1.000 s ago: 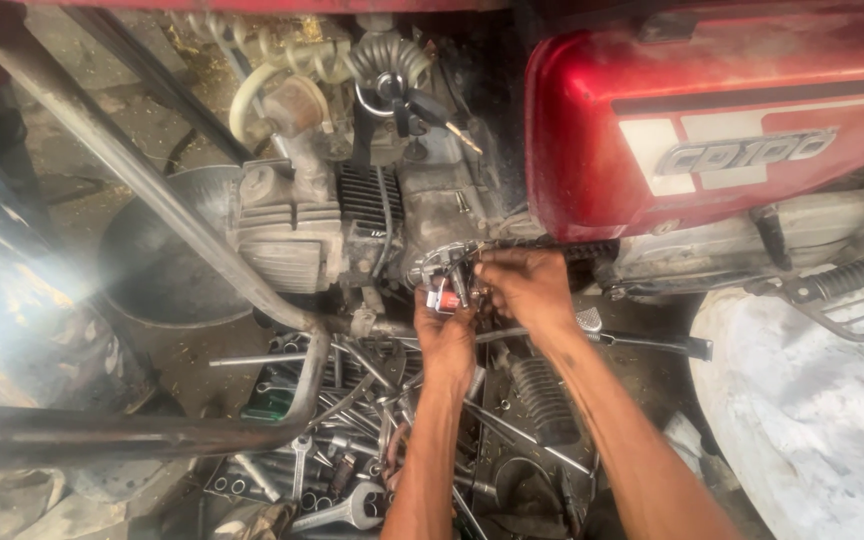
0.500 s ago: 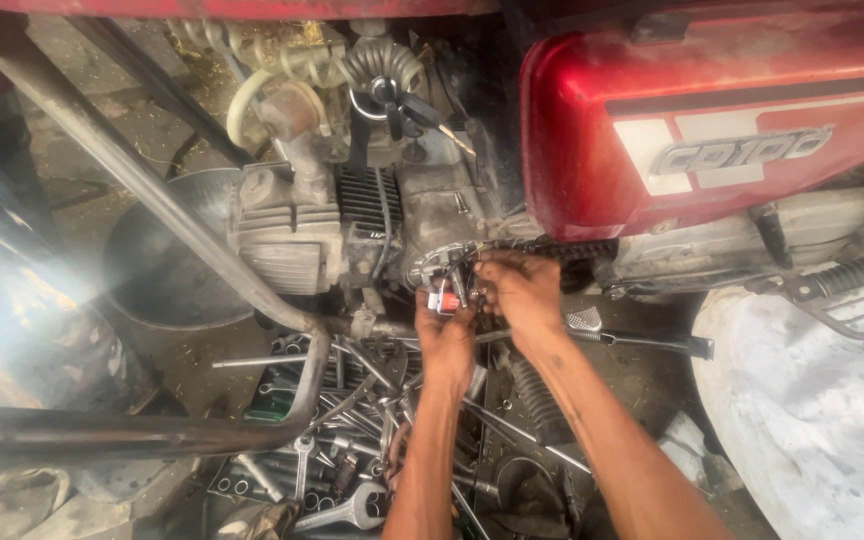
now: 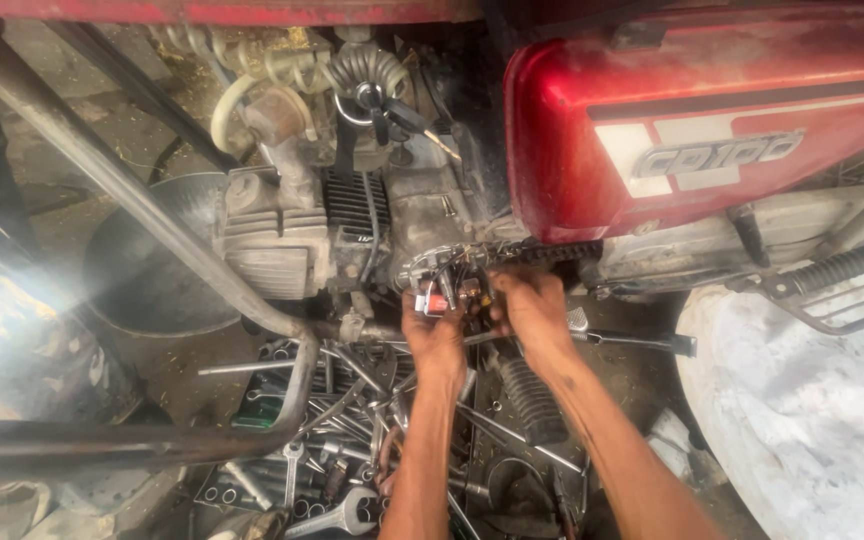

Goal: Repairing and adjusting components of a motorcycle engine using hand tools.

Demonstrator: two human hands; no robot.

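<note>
Both hands meet at the engine's open side: left hand [image 3: 434,335] pinches a small red-tipped part [image 3: 436,302] just above its fingers; right hand [image 3: 530,312], immediately beside, seems curled closed on the casing [image 3: 472,275].

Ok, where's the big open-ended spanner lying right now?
In the head view the spanner lies at the bottom edge, left of the left forearm, on the heap of loose tools under the engine.

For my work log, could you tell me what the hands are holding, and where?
Both the left hand and right hand pinch small engine parts by the chain; the exact hold cannot be told.
</note>
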